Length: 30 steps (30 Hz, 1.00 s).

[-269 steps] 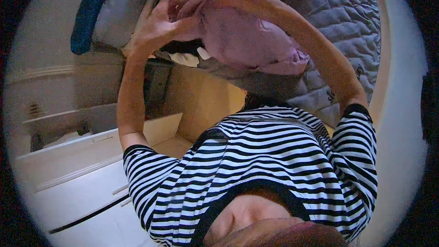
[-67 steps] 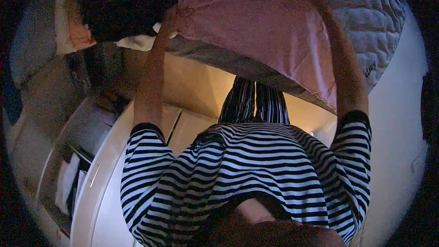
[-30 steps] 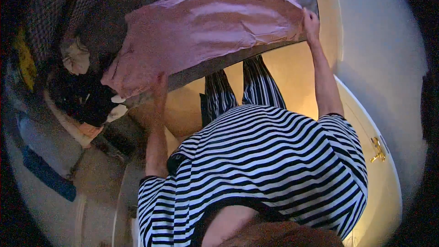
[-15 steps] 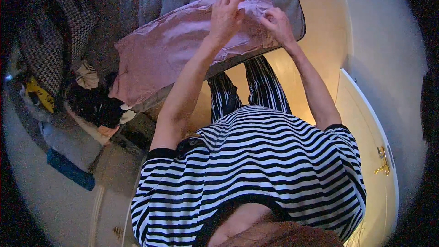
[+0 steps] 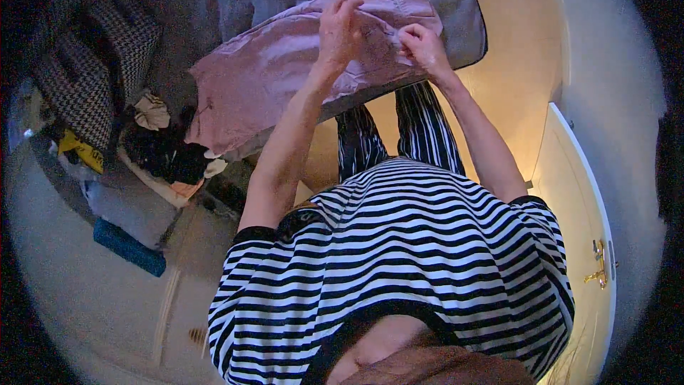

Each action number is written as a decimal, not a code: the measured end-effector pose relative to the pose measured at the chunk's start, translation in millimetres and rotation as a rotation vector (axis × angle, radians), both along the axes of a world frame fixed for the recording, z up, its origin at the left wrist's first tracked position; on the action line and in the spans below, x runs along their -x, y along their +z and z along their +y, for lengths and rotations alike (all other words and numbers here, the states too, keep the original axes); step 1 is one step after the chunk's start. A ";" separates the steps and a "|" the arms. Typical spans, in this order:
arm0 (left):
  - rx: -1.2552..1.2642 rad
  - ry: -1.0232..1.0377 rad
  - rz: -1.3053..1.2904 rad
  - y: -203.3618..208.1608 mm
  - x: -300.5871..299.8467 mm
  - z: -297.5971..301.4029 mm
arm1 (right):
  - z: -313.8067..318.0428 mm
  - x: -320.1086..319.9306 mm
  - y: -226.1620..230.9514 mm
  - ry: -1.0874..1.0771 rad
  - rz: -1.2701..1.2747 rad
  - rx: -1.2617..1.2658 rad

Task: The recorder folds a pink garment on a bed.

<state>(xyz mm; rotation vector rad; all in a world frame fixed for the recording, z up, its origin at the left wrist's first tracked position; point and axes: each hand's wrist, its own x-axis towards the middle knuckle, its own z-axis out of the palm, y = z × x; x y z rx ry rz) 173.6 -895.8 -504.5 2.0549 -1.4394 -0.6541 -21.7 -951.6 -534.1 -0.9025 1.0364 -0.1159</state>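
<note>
A pink garment (image 5: 260, 71) lies spread out at the top centre, with a waistband-like seamed band at its right end; I cannot tell its exact kind. My left hand (image 5: 340, 37) is over its middle, fingers curled and closed on the cloth near the far edge. To the right, my right hand (image 5: 425, 50) pinches the fabric just short of the band. A raised fold of the cloth runs between the two hands. The fingertips of my left hand are partly hidden.
Under the garment is a board with a grey patterned cover (image 5: 467, 18). At the left lie a houndstooth cloth (image 5: 78, 85), dark clothes (image 5: 160, 150), a yellow item (image 5: 80, 150) and a teal rolled item (image 5: 128, 246). A white door (image 5: 577, 207) with a brass handle stands at the right.
My right hand has moved a little nearer and left, off the band onto the cloth beside it. My left hand has shifted slightly left. A fold now stretches between them. The view has shifted slightly.
</note>
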 end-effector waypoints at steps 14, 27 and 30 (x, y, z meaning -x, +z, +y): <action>-0.625 0.284 -0.011 -0.3 23.8 -3.9 | 62.9 -1.1 -24.0 0.051 0.032 0.595; -0.760 0.230 0.319 26.2 32.7 18.6 | 65.9 19.0 11.5 0.285 0.108 0.553; -0.759 0.185 0.128 -0.1 33.2 11.4 | 63.0 10.8 -0.1 0.299 0.080 0.583</action>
